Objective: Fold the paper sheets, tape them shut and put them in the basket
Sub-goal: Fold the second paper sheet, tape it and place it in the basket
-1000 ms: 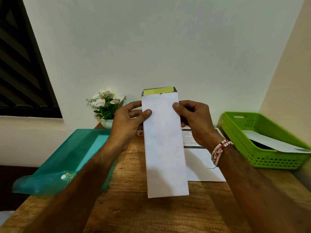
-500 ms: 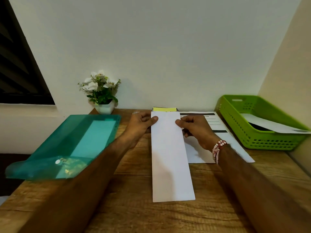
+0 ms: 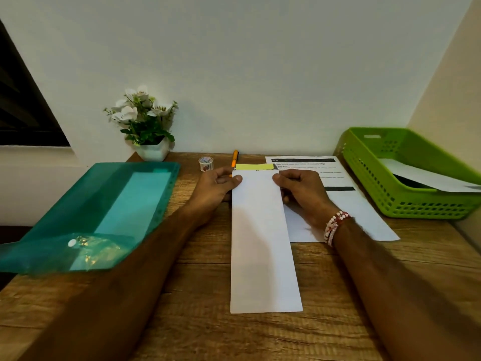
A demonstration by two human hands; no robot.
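Note:
A long folded white sheet [image 3: 263, 246] lies flat on the wooden table, narrow end toward me, with a yellow-green strip showing at its far end. My left hand [image 3: 217, 185] pinches its far left corner and my right hand [image 3: 302, 188] pinches its far right corner. A small tape roll [image 3: 206, 163] stands behind my left hand. The green basket [image 3: 369, 188] sits at the right with a folded white sheet [image 3: 426, 178] inside.
A printed sheet [image 3: 346, 204] lies under my right hand, beside the basket. An orange pen [image 3: 234, 157] lies near the wall. A teal plastic folder [image 3: 104, 212] overhangs the table's left edge. A potted white flower [image 3: 145, 126] stands at the back left.
Both hands lowered the folded sheet from upright in the air down flat onto the table, still holding its far corners. The tape roll and pen came into view.

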